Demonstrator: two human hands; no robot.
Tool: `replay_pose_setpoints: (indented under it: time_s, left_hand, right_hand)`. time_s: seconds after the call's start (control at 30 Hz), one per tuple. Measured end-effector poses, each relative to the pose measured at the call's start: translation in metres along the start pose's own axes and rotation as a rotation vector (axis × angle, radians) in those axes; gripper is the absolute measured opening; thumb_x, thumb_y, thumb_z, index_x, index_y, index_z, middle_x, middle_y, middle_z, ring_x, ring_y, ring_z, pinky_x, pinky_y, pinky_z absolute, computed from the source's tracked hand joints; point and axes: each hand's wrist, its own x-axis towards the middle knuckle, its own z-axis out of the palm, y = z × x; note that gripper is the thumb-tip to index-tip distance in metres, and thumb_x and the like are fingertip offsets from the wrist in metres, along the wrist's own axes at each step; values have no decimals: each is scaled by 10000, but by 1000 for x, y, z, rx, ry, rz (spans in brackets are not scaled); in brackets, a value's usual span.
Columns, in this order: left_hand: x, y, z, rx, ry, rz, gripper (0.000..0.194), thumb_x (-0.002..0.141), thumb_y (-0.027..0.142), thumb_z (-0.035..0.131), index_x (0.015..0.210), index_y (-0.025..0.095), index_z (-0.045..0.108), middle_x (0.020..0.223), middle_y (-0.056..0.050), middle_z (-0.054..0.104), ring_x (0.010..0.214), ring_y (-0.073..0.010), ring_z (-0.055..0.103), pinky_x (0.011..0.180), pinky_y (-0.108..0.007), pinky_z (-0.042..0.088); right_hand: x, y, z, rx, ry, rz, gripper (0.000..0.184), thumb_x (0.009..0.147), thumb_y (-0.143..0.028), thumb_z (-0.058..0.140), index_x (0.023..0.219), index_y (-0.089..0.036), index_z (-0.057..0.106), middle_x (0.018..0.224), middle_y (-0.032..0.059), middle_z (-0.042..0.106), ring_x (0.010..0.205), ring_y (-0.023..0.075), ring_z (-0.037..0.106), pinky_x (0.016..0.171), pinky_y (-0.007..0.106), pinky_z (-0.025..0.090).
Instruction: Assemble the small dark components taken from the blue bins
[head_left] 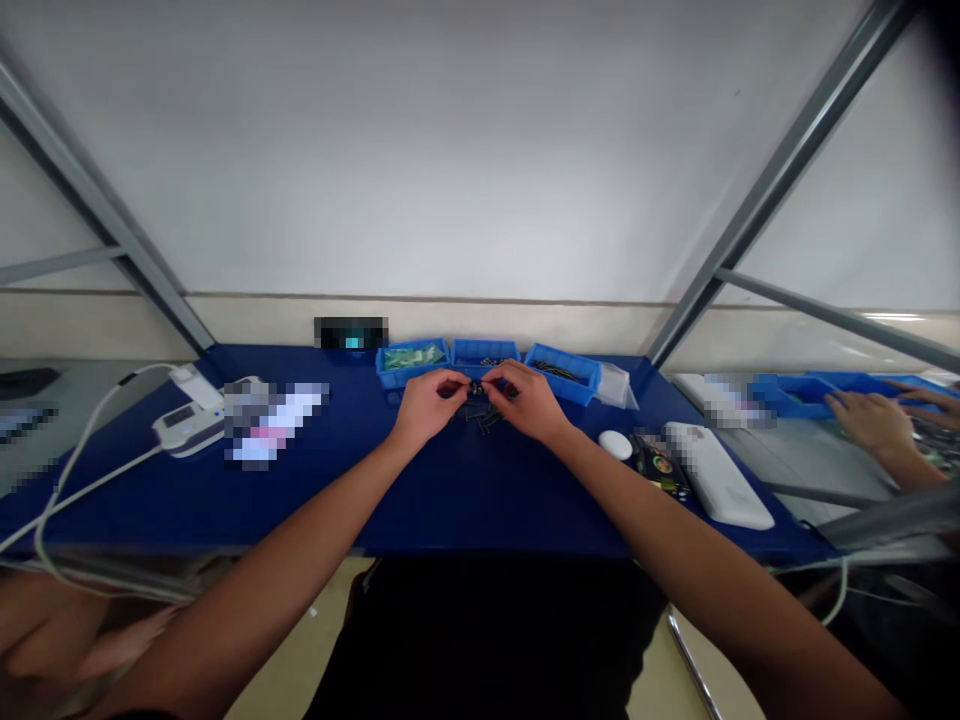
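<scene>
My left hand [433, 402] is closed, thumb and fingertips pinched together above the blue table [465, 495]. My right hand [527, 397] faces it, its fingers closed in a pinch as well. Between the fingertips is a small dark metal fastener [476, 388], too small to tell exactly; both hands seem to grip it. Just below lie several loose dark screws [486, 420], partly hidden by my right hand. Behind my hands, a blue bin [486, 352] contains small shiny parts.
A blue bin [382, 375] with green-white packets stands left, another bin [589, 388] with dark screws right, beside clear plastic bags [616, 385]. A power strip [187, 430] and phone [277, 425] lie left. A round white object [615, 445] and white case [718, 475] lie right. A co-worker's hand [870, 425] is further right.
</scene>
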Motion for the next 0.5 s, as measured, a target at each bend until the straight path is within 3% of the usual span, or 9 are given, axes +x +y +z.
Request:
replay_pose_setpoints:
  time_s: [0.2, 0.4, 0.5]
  left_hand:
    - [-1, 3, -1, 22, -66, 37, 128, 907, 240, 694, 1001, 231, 780, 1028, -33, 805, 932, -210, 764, 918, -382, 615]
    - [-2, 3, 3, -78, -91, 62, 137, 943, 257, 673, 1069, 213, 707, 1053, -61, 788, 982, -203, 757, 941, -378, 606]
    - [-2, 4, 3, -60, -98, 74, 132, 941, 250, 677, 1062, 214, 714, 1051, -59, 787, 976, -202, 756, 940, -374, 602]
  right_hand:
    - [2, 4, 1, 16, 44, -14, 155, 969, -215, 615, 1100, -231, 697, 1166, 92, 680, 959, 195, 679, 807, 322, 585]
    - [3, 10, 2, -28, -76, -4, 85, 928, -156, 637, 925, -224, 687, 933, 41, 711, 878, 192, 667, 811, 315, 546]
    - [2, 10, 4, -49, -95, -5, 70, 924, -162, 654, 944, -222, 685, 950, 41, 724, 896, 193, 672, 829, 311, 531]
